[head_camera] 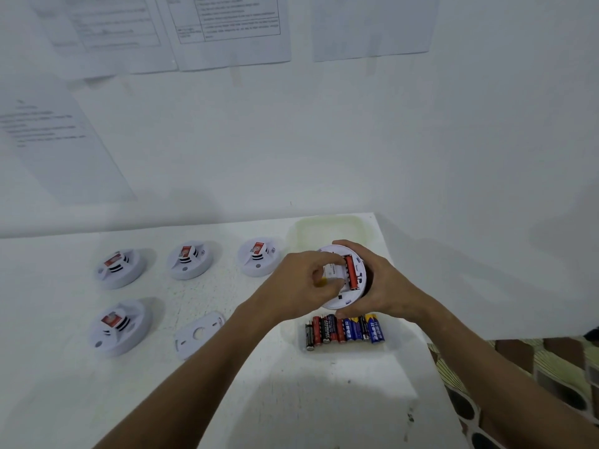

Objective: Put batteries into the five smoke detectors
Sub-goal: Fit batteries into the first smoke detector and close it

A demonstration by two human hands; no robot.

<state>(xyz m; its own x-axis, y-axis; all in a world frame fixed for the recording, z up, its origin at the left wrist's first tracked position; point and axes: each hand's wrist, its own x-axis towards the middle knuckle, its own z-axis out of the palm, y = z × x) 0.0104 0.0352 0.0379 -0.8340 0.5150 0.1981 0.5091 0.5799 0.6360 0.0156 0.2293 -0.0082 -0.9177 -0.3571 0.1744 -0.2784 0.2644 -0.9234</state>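
Note:
My right hand [385, 283] grips a white smoke detector [358, 270] turned back-side up above the tray. A red battery [350, 270] lies in its open compartment. The fingertips of my left hand [301, 283] press into the compartment beside that battery; whether they pinch a second battery is hidden. Several red, black and blue batteries [345, 332] lie side by side at the front of the shallow white tray [327, 225]. Other white detectors stand face-up on the table at the left: three in a back row [191, 259] and one nearer [118, 328].
A loose white mounting plate [199, 333] lies on the white table [291, 400] between the near detector and the tray. Printed sheets [227, 27] hang on the wall behind. The table's right edge drops to a patterned floor [518, 384].

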